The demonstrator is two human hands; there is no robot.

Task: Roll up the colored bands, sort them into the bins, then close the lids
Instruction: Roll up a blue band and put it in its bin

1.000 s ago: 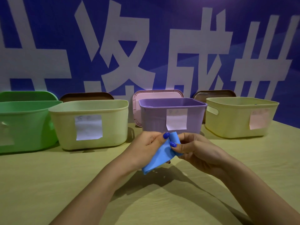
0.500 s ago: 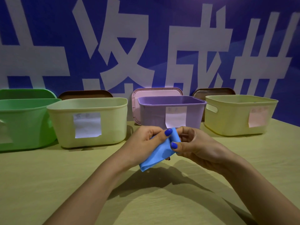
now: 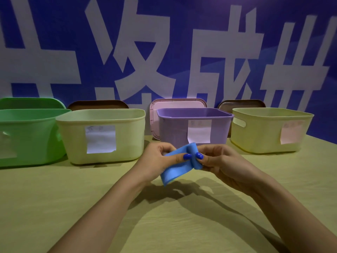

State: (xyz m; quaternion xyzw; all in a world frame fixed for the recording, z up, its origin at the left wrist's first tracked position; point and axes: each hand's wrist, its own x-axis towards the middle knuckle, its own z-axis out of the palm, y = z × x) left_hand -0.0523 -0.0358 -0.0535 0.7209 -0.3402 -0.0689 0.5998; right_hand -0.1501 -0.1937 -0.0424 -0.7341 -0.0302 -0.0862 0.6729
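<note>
head view: both hands on blue band (image 3: 179, 168), above open table (image 3: 73, 198)

centre frame: left hand (image 3: 157, 160) and right hand (image 3: 217, 160) both pinch a blue band (image 3: 177, 167) above the table (image 3: 54, 207), thumbs pressed on its rolled upper end; loose end hangs toward lower left. behind, in a row left to right: green bin (image 3: 27, 136), pale yellow bin (image 3: 102, 136), purple bin (image 3: 195, 125), second yellow bin (image 3: 269, 130), each with a paper label. lids lean upright behind the bins against the blue wall (image 3: 54, 42) with white characters.
</note>
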